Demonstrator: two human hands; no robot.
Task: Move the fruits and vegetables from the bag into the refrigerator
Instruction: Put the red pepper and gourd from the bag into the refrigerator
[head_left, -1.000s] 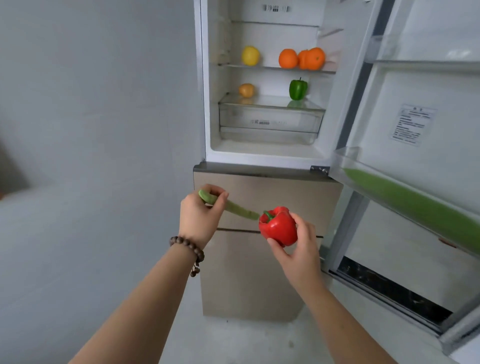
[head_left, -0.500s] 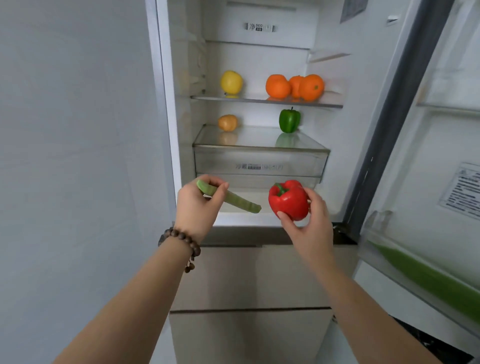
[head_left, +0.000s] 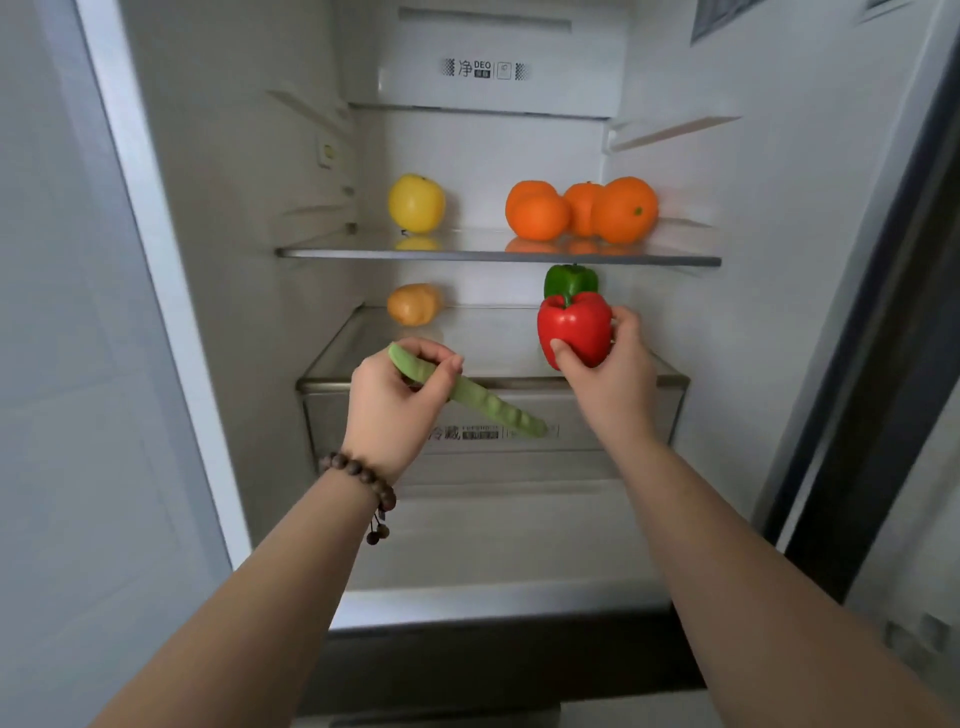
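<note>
Right hand (head_left: 610, 369) cups red pepper (head_left: 574, 327) before green pepper (head_left: 570, 280): rigid, slick, probably light. Left hand (head_left: 395, 410) pinches bean pod (head_left: 467, 397): thin, bendy.

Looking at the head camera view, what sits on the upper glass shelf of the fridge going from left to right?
yellow apple → front-left orange → middle orange → right orange

Just one view here, a wide-angle head cam looking forward and a bit down, straight into the open refrigerator (head_left: 519, 130). It sits close: both forearms reach in from the bottom edge, the glass shelf (head_left: 498, 253) lies around mid-frame, and the edges bend from the lens.
</note>
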